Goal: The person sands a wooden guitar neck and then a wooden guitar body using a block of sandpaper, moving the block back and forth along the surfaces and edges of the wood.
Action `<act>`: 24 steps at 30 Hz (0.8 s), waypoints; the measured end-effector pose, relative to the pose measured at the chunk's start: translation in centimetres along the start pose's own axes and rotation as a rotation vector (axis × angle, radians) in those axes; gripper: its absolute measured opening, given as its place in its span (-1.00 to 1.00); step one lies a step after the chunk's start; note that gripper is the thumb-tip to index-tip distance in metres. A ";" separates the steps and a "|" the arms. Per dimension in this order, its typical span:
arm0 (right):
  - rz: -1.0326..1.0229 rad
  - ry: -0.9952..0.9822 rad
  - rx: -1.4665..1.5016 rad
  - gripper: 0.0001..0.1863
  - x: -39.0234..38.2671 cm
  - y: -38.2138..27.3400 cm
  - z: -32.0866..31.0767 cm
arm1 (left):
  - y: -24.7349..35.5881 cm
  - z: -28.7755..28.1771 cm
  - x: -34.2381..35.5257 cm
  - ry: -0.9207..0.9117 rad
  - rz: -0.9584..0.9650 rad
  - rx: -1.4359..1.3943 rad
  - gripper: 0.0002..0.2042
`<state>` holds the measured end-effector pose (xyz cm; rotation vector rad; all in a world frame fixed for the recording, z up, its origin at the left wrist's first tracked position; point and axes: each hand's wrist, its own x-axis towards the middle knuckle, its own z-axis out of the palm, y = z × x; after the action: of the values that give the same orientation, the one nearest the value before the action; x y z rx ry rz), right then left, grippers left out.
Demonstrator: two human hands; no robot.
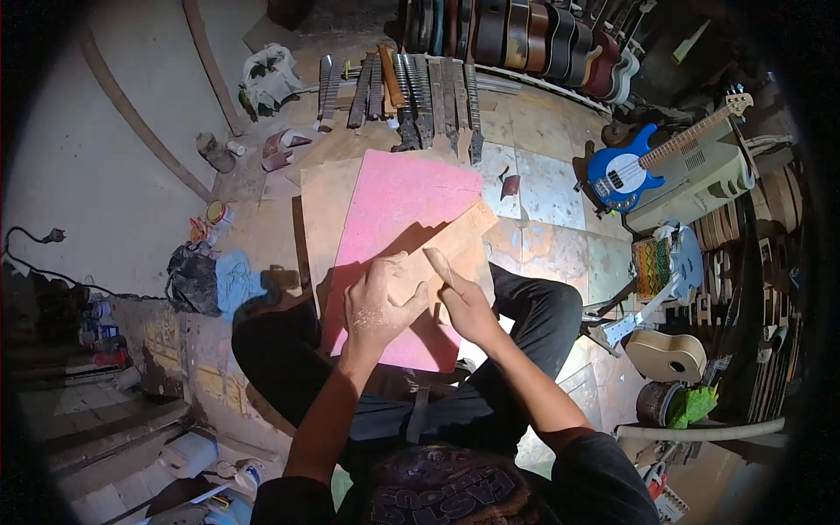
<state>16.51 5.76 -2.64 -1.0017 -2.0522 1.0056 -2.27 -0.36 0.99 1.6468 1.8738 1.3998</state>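
Both of my hands meet over a pink sheet (398, 184) that lies across a tan board (325, 194) at my crossed legs. A light tan, flat wooden piece (466, 227) slants from my hands toward the far right. My left hand (374, 304) grips its near end, with pale dust on the back of the hand. My right hand (468, 306) holds the piece's right side, its thumb stretched along the top. The fingers beneath the piece are hidden, and so is most of its near end.
Several guitar necks (420, 96) lie on the tiled floor ahead. Guitar bodies (525, 39) stand in a row behind them. To the right are a blue bass guitar (626, 169) and a pale guitar body (665, 356). A black plastic bag (192, 282) and blue cloth (234, 282) lie at left.
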 end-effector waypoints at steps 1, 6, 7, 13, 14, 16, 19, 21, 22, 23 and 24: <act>-0.012 -0.010 0.094 -0.28 0.1 0.2 0.3 | 0.1 -0.1 0.1 -0.006 0.000 0.004 -0.50; 0.181 -0.064 -0.385 -0.30 1.8 -2.0 -2.4 | -1.2 0.1 -0.4 0.038 0.033 -0.007 -0.48; 0.049 0.015 -0.263 -0.31 0.4 -0.6 -1.4 | -0.8 0.5 -0.3 0.030 0.028 -0.019 -0.48; 0.270 -0.214 -0.302 -0.30 1.4 -1.2 -3.2 | -0.3 0.0 -0.6 -0.006 -0.012 0.036 -0.47; 0.321 -0.175 -0.542 -0.29 1.9 -2.5 -3.2 | -0.4 -0.4 -0.7 -0.018 -0.029 0.052 -0.46; 0.151 -0.001 -0.131 -0.30 -0.7 0.0 0.0 | 0.3 0.5 -0.4 -0.034 -0.023 0.018 -0.45; 0.414 -0.159 0.258 -0.32 -0.7 -1.5 -0.9 | 0.1 0.4 -0.5 -0.016 -0.020 0.002 -0.45; 0.193 -0.134 -0.059 -0.31 0.1 0.3 -2.6 | 0.0 0.3 -0.5 -0.030 -0.008 0.023 -0.45; 0.100 -0.076 -0.336 -0.31 1.0 -0.4 -3.3 | -0.2 0.1 -0.7 -0.020 -0.006 0.025 -0.44; 0.274 -0.069 -0.433 -0.27 1.2 -1.8 -2.9 | -0.5 0.1 -0.9 -0.009 -0.004 0.028 -0.44; 0.213 -0.090 -0.346 -0.25 0.9 -2.0 -2.3 | -0.6 0.1 -0.8 0.005 0.006 0.026 -0.44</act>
<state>17.17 6.54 0.39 -1.3989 -2.2803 0.8258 -2.32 -0.89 0.18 1.6640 1.8986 1.3891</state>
